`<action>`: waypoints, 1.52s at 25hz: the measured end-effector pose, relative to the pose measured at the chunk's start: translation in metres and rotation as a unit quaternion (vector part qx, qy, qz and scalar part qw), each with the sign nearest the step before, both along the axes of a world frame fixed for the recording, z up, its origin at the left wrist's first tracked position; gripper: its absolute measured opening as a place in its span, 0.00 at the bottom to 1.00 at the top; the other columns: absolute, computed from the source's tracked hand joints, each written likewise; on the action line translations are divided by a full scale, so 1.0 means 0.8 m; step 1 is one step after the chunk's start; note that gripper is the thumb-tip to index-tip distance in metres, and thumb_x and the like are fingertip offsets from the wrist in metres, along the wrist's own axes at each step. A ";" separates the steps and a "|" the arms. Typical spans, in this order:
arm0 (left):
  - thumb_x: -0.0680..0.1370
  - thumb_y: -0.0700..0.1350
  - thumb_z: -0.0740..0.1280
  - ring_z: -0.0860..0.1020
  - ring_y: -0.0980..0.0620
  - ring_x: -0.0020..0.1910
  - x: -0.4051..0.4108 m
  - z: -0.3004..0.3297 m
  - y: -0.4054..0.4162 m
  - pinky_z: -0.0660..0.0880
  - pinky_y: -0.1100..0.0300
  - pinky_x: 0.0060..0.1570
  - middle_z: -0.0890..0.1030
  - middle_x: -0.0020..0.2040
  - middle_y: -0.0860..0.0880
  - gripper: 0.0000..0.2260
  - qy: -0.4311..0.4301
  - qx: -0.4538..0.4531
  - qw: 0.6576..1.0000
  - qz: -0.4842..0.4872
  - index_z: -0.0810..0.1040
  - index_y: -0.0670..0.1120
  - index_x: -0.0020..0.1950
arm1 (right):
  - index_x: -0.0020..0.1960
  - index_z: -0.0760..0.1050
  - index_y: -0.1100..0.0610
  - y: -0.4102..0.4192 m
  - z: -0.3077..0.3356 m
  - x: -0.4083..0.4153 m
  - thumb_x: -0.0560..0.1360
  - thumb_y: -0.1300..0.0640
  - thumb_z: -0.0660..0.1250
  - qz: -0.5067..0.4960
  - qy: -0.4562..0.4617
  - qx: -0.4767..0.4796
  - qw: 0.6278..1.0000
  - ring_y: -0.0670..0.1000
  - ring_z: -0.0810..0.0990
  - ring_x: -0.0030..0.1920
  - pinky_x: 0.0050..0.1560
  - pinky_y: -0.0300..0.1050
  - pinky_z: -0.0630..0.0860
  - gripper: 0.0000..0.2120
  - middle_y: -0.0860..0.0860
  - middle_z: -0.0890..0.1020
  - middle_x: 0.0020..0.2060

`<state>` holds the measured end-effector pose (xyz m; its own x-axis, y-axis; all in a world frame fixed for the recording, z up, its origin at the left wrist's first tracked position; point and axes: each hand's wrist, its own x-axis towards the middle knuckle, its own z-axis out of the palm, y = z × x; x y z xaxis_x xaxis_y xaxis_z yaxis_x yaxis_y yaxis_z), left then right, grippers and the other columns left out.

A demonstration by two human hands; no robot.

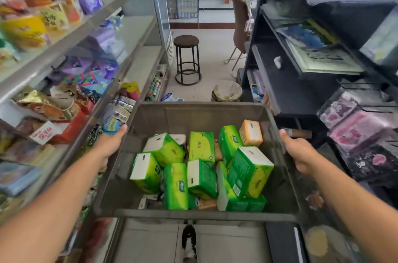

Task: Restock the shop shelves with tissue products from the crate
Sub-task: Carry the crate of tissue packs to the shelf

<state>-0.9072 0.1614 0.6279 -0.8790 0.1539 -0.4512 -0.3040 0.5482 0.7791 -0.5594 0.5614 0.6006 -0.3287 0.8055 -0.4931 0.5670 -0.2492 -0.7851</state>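
I hold a grey plastic crate (200,115) in front of me, above the floor of a shop aisle. My left hand (109,144) grips its left rim and my right hand (299,152) grips its right rim. Inside lie several green tissue packs (201,177), tumbled at different angles, and one orange pack (251,133) at the far right. Grey shelves (120,2) with snack bags and purple packets run along the left. Black shelves (286,88) stand on the right.
A round dark stool (187,59) stands in the aisle ahead, with a lined bin (227,90) and a chair (239,24) near it. A blue-white packet (171,97) lies on the floor. My shoe (189,241) shows below the crate.
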 end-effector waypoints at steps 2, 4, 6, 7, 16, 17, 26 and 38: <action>0.62 0.74 0.68 0.80 0.40 0.56 -0.065 -0.021 0.029 0.76 0.44 0.58 0.80 0.60 0.41 0.44 -0.007 0.017 1.000 0.002 0.75 0.42 0.65 | 0.67 0.70 0.62 0.054 -0.017 -0.048 0.48 0.17 0.62 0.000 -0.006 -0.015 1.000 0.60 0.78 0.58 0.62 0.61 0.74 0.63 0.57 0.78 0.61; 0.58 0.76 0.69 0.79 0.41 0.58 -0.106 -0.019 0.064 0.76 0.42 0.57 0.78 0.63 0.42 0.50 -0.020 0.031 0.999 0.007 0.71 0.43 0.69 | 0.68 0.68 0.62 0.092 -0.021 -0.093 0.43 0.16 0.62 -0.007 0.011 -0.015 1.000 0.60 0.78 0.59 0.62 0.61 0.74 0.68 0.57 0.78 0.62; 0.63 0.72 0.70 0.81 0.41 0.53 -0.150 -0.007 0.109 0.79 0.42 0.51 0.80 0.59 0.41 0.44 -0.043 0.058 0.997 0.011 0.72 0.41 0.66 | 0.70 0.66 0.63 0.116 -0.007 -0.146 0.48 0.19 0.65 -0.020 0.020 -0.014 1.000 0.60 0.78 0.59 0.63 0.61 0.73 0.64 0.57 0.77 0.63; 0.68 0.68 0.70 0.81 0.42 0.49 -0.167 0.003 0.134 0.80 0.45 0.46 0.81 0.55 0.41 0.37 -0.052 0.067 0.996 0.003 0.73 0.40 0.64 | 0.71 0.64 0.63 0.123 0.006 -0.173 0.54 0.22 0.66 -0.023 0.025 -0.015 0.999 0.60 0.77 0.60 0.63 0.61 0.73 0.59 0.57 0.77 0.63; 0.61 0.71 0.72 0.83 0.44 0.46 -0.392 0.018 0.294 0.81 0.46 0.43 0.82 0.55 0.42 0.44 -0.046 0.085 0.995 -0.009 0.74 0.42 0.66 | 0.70 0.64 0.64 0.265 0.045 -0.383 0.68 0.29 0.64 -0.031 0.014 -0.003 0.999 0.64 0.78 0.58 0.57 0.68 0.73 0.46 0.60 0.76 0.61; 0.64 0.69 0.72 0.83 0.44 0.45 -0.409 0.026 0.316 0.81 0.45 0.42 0.83 0.54 0.41 0.40 -0.051 0.091 0.995 -0.009 0.74 0.41 0.65 | 0.69 0.66 0.64 0.289 0.043 -0.407 0.66 0.28 0.65 -0.029 0.018 -0.007 0.999 0.64 0.79 0.56 0.56 0.69 0.74 0.47 0.60 0.77 0.60; 0.63 0.71 0.71 0.83 0.44 0.46 -0.589 0.031 0.497 0.81 0.46 0.44 0.84 0.51 0.43 0.43 -0.062 0.075 0.995 0.017 0.73 0.40 0.67 | 0.73 0.62 0.61 0.498 0.030 -0.630 0.68 0.31 0.66 0.015 0.067 -0.030 0.997 0.58 0.80 0.57 0.57 0.57 0.77 0.46 0.58 0.76 0.65; 0.76 0.61 0.66 0.82 0.53 0.30 -0.829 0.040 0.688 0.78 0.60 0.28 0.82 0.27 0.52 0.19 -0.046 0.101 0.994 0.017 0.77 0.44 0.46 | 0.69 0.66 0.63 0.694 0.044 -0.899 0.64 0.28 0.67 0.033 0.050 -0.029 0.998 0.59 0.82 0.51 0.54 0.60 0.78 0.48 0.57 0.81 0.55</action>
